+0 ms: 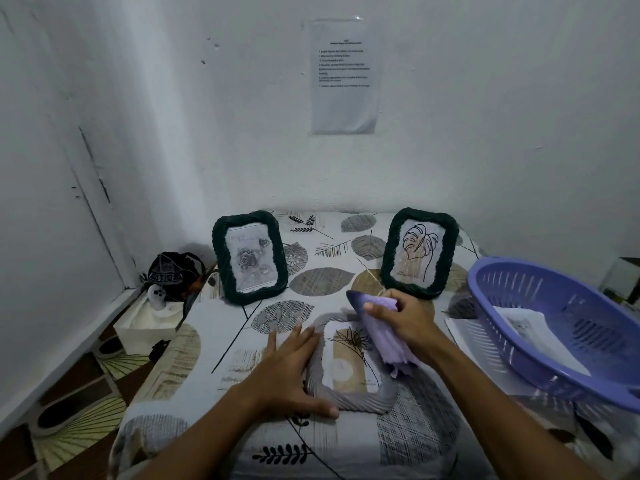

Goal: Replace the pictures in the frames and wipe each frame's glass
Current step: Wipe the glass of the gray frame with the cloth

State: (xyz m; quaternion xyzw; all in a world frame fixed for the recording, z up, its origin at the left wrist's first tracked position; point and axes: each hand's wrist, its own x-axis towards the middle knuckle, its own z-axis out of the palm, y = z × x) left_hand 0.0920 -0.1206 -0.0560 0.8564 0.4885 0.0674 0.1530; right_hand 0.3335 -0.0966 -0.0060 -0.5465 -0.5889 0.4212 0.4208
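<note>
A grey woven frame (349, 398) lies flat on the patterned tablecloth (214, 327), holding a picture of a thin dark plant. My left hand (291, 368) rests flat against the frame's left edge, fingers spread. My right hand (405, 317) grips a lilac cloth (384, 337) that presses on the glass at the frame's upper right. Two dark green woven frames stand upright behind: the left one (250, 257) shows grey roses, the right one (419, 252) shows a line-drawn leaf.
A purple plastic basket (561, 327) with paper sheets (533, 327) inside sits at the right, over more papers on the table. A dark bag (173, 271) and a white box (149, 323) stand beyond the table's left edge. White walls close in behind and left.
</note>
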